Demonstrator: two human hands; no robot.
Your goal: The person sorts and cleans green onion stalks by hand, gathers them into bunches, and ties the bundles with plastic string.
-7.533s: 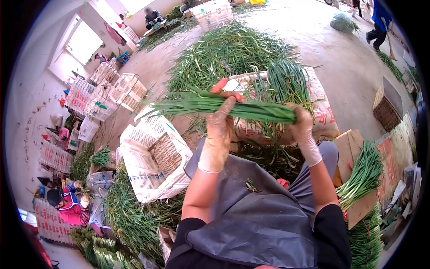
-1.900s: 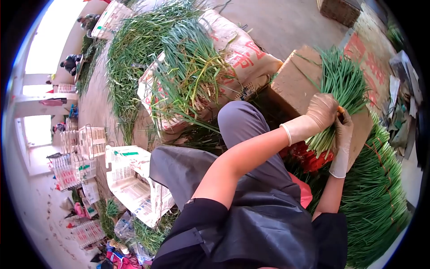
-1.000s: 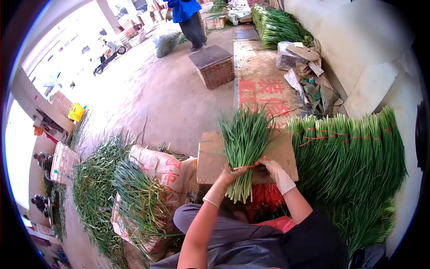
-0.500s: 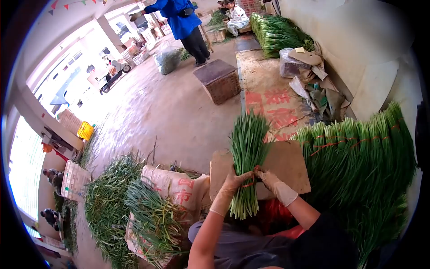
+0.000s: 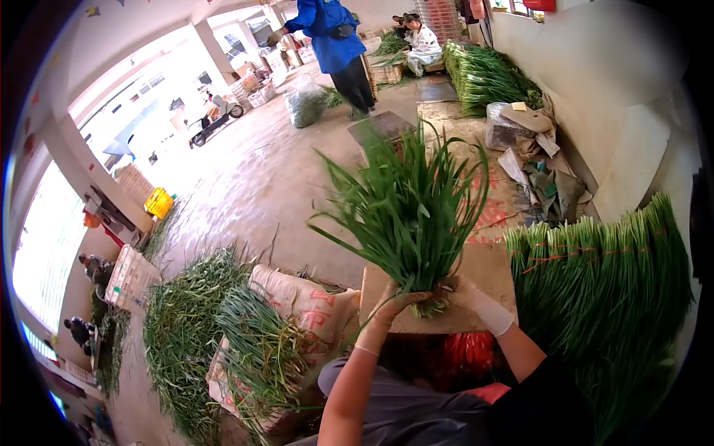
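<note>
Both my gloved hands hold a bunch of garlic chives (image 5: 413, 215) upright above a brown board (image 5: 487, 279). My left hand (image 5: 396, 301) wraps the lower left side of the bunch, fingers closed. On the other side, my right hand (image 5: 462, 293) grips near the stem ends, its fingertips partly hidden by the leaves. The dark green leaves fan out widely and look slightly blurred. Only a short piece of the pale stems shows below my hands. To the right stand tied bundles of chives (image 5: 595, 297) in a dense row, with red ties near their pale ends.
Loose chives (image 5: 256, 349) lie on a printed sack (image 5: 316, 305) at my left, beside a heap of green leaves (image 5: 178, 334). A brown box (image 5: 379, 128) stands ahead. Farther off are a person in blue (image 5: 327, 37), a seated person (image 5: 424, 44) and more stacked chives (image 5: 491, 82).
The bunch has tipped so its leaves spread wide and its stem ends are mostly hidden. My hands have risen slightly relative to the board, and the head view has shifted left.
</note>
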